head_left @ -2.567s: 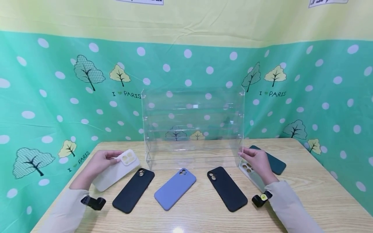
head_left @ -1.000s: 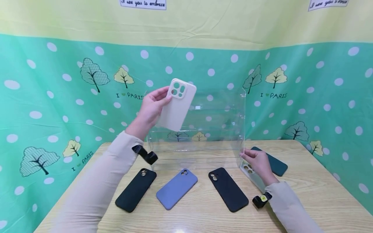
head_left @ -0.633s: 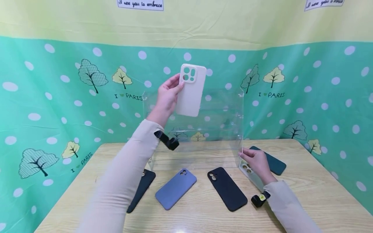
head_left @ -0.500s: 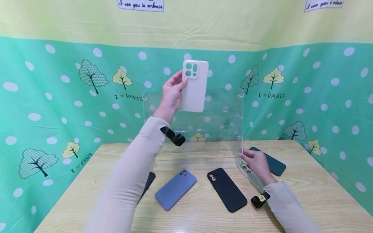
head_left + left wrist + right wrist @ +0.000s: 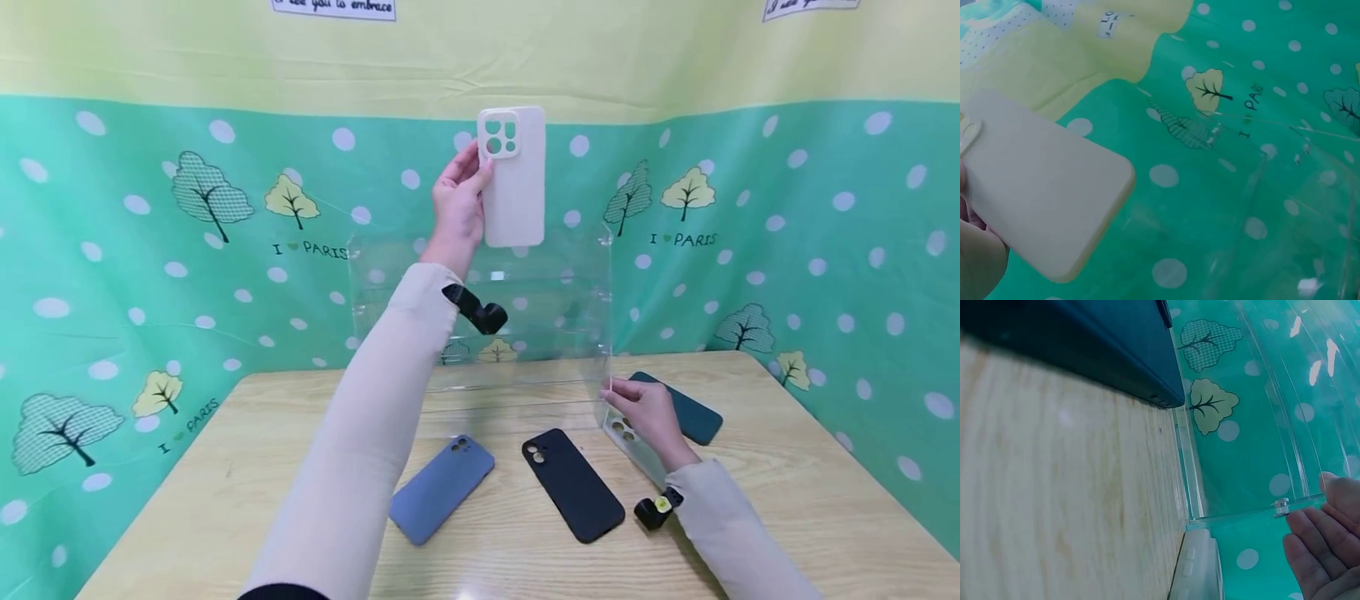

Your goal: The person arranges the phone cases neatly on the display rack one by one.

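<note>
My left hand [image 5: 457, 204] pinches a white phone case [image 5: 519, 200] by its side near the camera cutouts. The case is upright in the air, above the top of a clear acrylic display rack [image 5: 555, 329]. In the left wrist view the case's plain back [image 5: 1047, 187] faces the camera, apart from the rack. My right hand [image 5: 651, 417] grips the rack's right side panel low down. In the right wrist view, thumb and fingers of that hand [image 5: 1329, 540] lie on either side of the panel edge, near a small clear fastener [image 5: 1281, 507].
A blue-grey phone case [image 5: 442, 492] and a black one [image 5: 573, 487] lie before the rack. Under my right hand is a pale case [image 5: 637, 450]; a dark green one [image 5: 690, 412] lies behind it. My left sleeve hides the table's left middle. A patterned cloth hangs behind.
My left hand has lifted the white phone case from the table's left side, up and rightward to above the rack, turning it upright. The right hand stays on the rack. The view has shifted slightly.
</note>
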`<state>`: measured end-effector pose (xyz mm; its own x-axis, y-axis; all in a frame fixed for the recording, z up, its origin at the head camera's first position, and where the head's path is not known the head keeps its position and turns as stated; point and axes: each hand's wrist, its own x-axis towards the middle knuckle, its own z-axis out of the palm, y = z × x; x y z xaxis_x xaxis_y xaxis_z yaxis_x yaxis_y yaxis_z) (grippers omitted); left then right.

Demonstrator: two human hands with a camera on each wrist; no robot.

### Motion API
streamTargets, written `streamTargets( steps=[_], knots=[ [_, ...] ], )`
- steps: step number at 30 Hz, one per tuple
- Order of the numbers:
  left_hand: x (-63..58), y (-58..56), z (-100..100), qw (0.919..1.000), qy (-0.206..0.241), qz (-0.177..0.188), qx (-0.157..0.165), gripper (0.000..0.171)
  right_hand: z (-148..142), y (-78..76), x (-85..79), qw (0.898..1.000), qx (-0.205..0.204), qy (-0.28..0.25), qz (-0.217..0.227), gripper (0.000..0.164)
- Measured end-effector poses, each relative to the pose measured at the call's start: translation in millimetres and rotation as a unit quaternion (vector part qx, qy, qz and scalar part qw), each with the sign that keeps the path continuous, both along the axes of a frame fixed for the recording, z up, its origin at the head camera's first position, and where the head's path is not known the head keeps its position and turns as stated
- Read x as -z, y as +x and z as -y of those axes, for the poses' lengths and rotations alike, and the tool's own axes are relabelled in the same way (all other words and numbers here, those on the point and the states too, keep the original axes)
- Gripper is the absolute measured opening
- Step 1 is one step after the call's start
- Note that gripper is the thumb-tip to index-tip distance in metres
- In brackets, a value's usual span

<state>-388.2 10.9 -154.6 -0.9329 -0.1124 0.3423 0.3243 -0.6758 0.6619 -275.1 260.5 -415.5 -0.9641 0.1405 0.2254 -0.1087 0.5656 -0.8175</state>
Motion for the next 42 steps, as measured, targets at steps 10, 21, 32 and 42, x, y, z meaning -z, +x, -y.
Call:
streamTargets(
  steps=[10,21,32,42],
  knots=[
    [-11.3,-9.5,-4.8,0.9989,0.029,-0.019,-0.032,0.037,7.3,-1.1,-3.6,1.000,-0.005,-0.008,-0.003,0.037],
    [1.1,-18.8,-8.2,0.9987,-0.012,-0.019,-0.046,0.035,10.7,-3.1,-3.1,1.000,-0.008,-0.017,0.005,0.036],
    [16.8,-22.6,-18.8,0.9931,-0.095,0.047,-0.051,0.030,8.6,-2.8,-0.7,1.000,-0.012,-0.027,0.005,0.037],
    [16.3,-16.6,-34.2,0.9573,-0.236,0.108,-0.129,0.019,3.0,-1.3,0.9,1.000,0.003,-0.021,-0.005,0.037]
  ],
)
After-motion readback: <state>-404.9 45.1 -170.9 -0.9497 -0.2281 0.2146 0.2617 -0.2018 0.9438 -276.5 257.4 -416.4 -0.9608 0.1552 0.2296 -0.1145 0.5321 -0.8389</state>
